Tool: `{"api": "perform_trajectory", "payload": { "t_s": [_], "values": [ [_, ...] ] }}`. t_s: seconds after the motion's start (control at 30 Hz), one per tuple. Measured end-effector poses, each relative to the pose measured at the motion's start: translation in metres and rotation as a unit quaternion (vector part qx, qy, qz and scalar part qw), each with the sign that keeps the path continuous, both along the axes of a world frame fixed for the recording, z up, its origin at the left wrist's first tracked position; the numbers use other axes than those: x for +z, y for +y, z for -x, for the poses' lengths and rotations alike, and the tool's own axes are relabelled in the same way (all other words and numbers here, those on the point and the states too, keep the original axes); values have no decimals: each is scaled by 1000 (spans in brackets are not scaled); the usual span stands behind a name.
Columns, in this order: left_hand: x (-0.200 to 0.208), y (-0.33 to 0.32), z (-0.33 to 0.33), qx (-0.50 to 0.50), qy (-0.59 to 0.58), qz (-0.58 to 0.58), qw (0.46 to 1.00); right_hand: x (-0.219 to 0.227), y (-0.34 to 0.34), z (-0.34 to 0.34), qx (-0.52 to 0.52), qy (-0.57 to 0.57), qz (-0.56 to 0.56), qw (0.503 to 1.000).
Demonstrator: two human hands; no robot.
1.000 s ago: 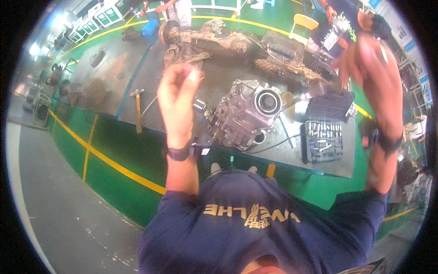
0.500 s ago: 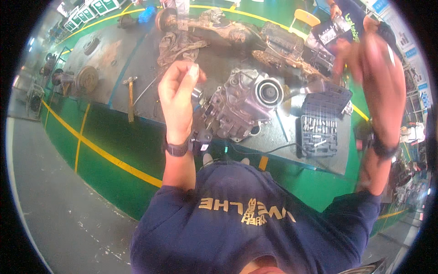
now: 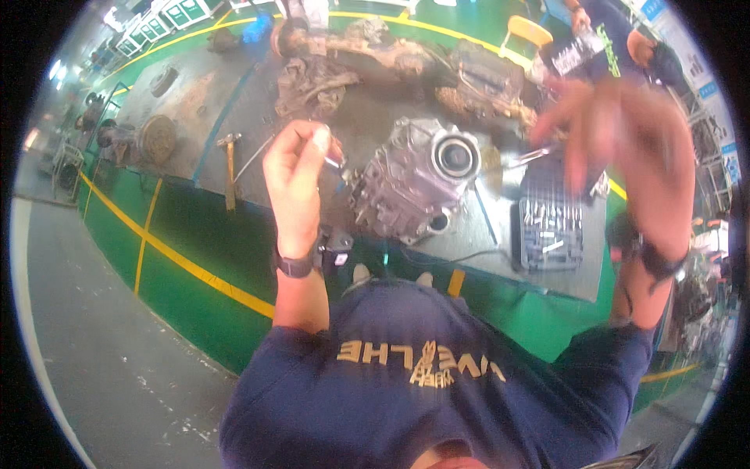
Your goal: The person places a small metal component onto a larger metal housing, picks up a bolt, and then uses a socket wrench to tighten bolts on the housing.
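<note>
My left hand (image 3: 293, 176) is raised at the left side of the metal gearbox housing (image 3: 410, 187), thumb and fingers pinched together. A small shiny metal piece (image 3: 333, 162) shows at its fingertips; its exact kind I cannot make out. The housing sits on the table with a round ringed opening (image 3: 456, 156) facing up. My right hand (image 3: 617, 129) is up over the right end of the table, above the toolbox, and smeared by motion, so its fingers are unclear. Below it lies an open socket set case (image 3: 551, 234) with rows of silver sockets.
A hammer (image 3: 230, 168) lies at the table's left front edge. Dirty cloth (image 3: 312, 86), a rusty axle (image 3: 383, 55) and other greasy parts line the back. A drum-shaped part (image 3: 156, 139) stands far left. Another person (image 3: 617, 39) works at the far right, near a yellow chair (image 3: 527, 35).
My right hand has swung a little left and downward, its fingers spreading in the blur. My left hand keeps its pinch and has shifted slightly left and down. The view has moved slightly.
</note>
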State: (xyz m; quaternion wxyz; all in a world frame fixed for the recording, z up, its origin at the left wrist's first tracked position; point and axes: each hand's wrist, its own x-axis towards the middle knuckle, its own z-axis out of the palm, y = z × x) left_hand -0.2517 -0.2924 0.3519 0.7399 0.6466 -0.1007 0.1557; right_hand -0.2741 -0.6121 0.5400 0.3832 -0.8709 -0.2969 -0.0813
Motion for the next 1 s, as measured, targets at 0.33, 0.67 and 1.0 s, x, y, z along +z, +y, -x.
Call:
{"api": "perform_trajectory", "payload": {
  "t_s": [0.33,0.67,1.0],
  "values": [
    [3,50,4,144,23,-101,984,-12,6,17,11,-65,-5,998],
    [26,177,86,521,-23,-160,838,-29,-57,17,-88,-35,-134,986],
    [30,-2,63,27,41,-202,978,-25,-19,10,75,-90,-44,992]
  ]
}}
